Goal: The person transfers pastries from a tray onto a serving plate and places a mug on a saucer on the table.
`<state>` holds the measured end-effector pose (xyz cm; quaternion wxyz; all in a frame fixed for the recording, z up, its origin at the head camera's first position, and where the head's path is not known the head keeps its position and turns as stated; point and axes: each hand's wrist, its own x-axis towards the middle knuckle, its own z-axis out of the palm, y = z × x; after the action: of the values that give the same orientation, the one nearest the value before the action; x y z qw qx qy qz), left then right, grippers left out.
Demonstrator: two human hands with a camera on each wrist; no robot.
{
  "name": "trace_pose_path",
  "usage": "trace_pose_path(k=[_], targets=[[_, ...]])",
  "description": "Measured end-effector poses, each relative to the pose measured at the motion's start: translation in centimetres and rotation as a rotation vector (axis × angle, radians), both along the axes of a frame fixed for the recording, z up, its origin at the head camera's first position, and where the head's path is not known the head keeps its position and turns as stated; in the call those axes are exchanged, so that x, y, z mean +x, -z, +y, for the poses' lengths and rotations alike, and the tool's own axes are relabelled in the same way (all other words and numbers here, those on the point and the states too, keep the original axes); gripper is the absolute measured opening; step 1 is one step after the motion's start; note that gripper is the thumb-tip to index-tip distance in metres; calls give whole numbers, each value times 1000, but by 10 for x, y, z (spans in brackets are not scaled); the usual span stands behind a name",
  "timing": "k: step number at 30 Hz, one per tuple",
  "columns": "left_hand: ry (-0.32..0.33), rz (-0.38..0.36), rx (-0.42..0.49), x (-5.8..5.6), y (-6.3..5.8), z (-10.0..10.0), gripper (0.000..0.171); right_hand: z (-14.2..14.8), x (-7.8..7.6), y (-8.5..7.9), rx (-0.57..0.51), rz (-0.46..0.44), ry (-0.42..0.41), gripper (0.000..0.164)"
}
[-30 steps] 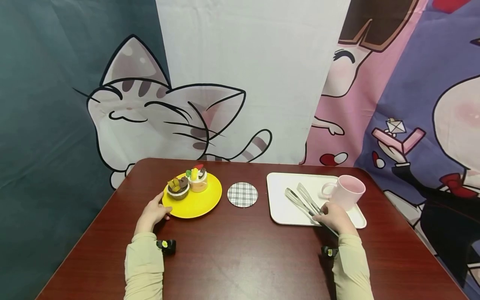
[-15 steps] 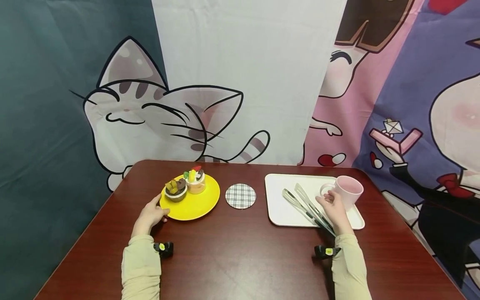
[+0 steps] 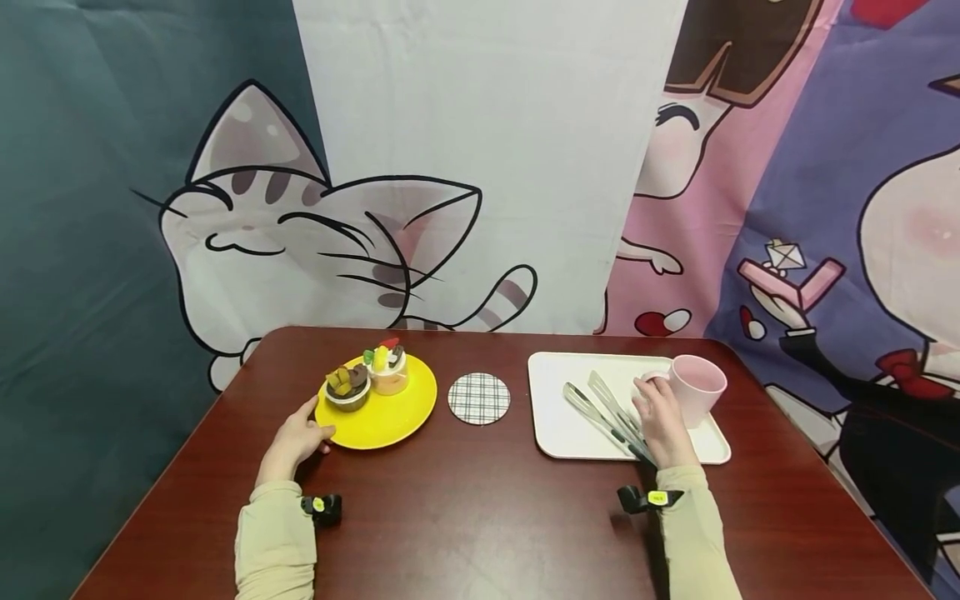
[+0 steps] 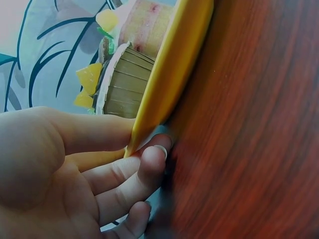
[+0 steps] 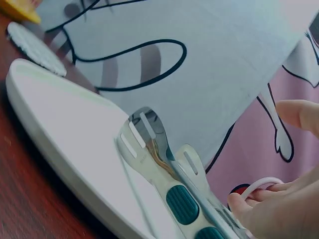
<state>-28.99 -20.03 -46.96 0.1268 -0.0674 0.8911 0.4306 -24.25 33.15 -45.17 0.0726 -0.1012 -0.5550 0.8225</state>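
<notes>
My left hand pinches the near-left rim of a yellow plate, thumb on top and fingers beneath. On the plate stand a chocolate cupcake with yellow pieces and a small fruit-topped cake. My right hand is raised by the handle side of a pink mug. In the right wrist view the fingers lie by the mug's handle, the thumb spread apart; contact is unclear. Metal tongs with green grips lie beside that hand, partly hidden.
A white tray bears the mug and tongs. Between plate and tray lies a round checked coaster. The brown table ends at a cloth backdrop with cartoon drawings.
My right hand has let go of the tongs, which stay on the tray, and has moved up towards the mug's handle. My left hand keeps its place at the plate's rim.
</notes>
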Motion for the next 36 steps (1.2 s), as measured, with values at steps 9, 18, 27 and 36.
trace_pose_path(k=[9,18,27,36], targets=[[6,3,3,0,0,-1,78,2,7,-2,-174,5,121,24],[13,-1,2,0,-1,0,78,4,9,-7,-250,-36,339,33],[11,-8,-6,1,-1,-1,78,12,13,-11,-249,-51,462,39],[13,3,-4,0,0,0,77,-2,19,-26,-13,-12,367,42]])
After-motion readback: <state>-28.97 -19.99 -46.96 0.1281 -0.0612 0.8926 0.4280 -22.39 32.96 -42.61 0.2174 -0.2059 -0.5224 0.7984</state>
